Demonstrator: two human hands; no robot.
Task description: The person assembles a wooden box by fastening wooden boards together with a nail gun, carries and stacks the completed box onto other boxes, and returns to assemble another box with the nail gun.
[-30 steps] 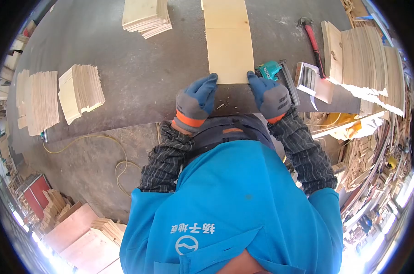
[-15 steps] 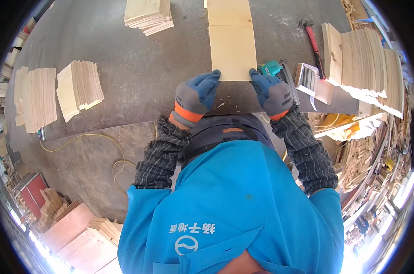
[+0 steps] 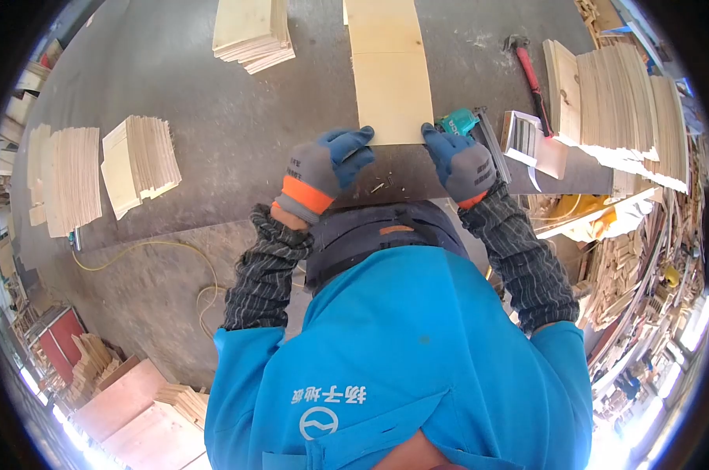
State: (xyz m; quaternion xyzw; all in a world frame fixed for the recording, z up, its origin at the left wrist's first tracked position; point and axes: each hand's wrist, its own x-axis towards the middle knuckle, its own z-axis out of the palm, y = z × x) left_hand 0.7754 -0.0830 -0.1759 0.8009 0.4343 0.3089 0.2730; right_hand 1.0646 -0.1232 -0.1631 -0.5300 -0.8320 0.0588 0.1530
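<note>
A long pale wooden board (image 3: 392, 86) lies on the dark table, running away from me out of the top of the view. A seam crosses it partway up. My left hand (image 3: 323, 168), in a grey and blue glove, pinches its near left corner with curled fingers. At the near right corner, my right hand (image 3: 460, 166) has its fingertips closed on the edge in the same kind of glove. Just beyond that hand rests a teal nail gun (image 3: 458, 121), partly hidden. Small wood chips (image 3: 380, 186) are scattered between my hands.
Stacks of thin boards stand at the left (image 3: 141, 163), the far side (image 3: 252, 31) and the right (image 3: 616, 102). A red-handled hammer (image 3: 533, 78) and an open box of nail strips (image 3: 524, 137) lie at the right. A yellow hose (image 3: 158, 244) trails over the floor.
The board's near end has shifted slightly left and toward me, with both hands still at its corners. My left hand has moved a little left, its wrist turning outward.
</note>
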